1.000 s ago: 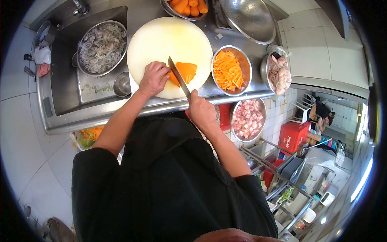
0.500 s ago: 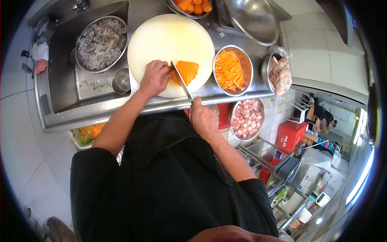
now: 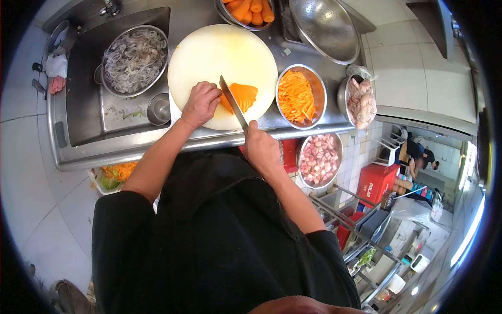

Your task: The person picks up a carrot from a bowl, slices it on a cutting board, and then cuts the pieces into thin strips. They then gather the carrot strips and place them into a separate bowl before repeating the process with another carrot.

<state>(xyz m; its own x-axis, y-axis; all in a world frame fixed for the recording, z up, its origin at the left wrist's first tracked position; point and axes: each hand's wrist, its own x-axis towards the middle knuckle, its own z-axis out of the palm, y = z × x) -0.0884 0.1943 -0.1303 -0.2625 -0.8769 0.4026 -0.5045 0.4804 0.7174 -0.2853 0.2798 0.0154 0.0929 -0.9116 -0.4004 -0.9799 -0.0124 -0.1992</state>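
A round pale cutting board [image 3: 219,52] lies on the steel counter. On its near right part sits a fanned stack of orange carrot slices [image 3: 243,96]. My left hand [image 3: 200,103] presses down on the left end of the carrot, fingers curled. My right hand [image 3: 261,148] grips the handle of a large knife [image 3: 232,102], whose blade runs up across the carrot just beside my left fingers.
A bowl of carrot strips [image 3: 296,96] stands right of the board, whole carrots [image 3: 250,10] behind it, a colander [image 3: 324,26] at back right. Sliced onions [image 3: 135,58] fill a bowl in the sink. Bowls of raw meat [image 3: 360,99] and cubed meat [image 3: 318,158] sit right.
The knife has slid forward across the carrot again after drawing back half a second ago. My left hand stays pressed on the carrot.
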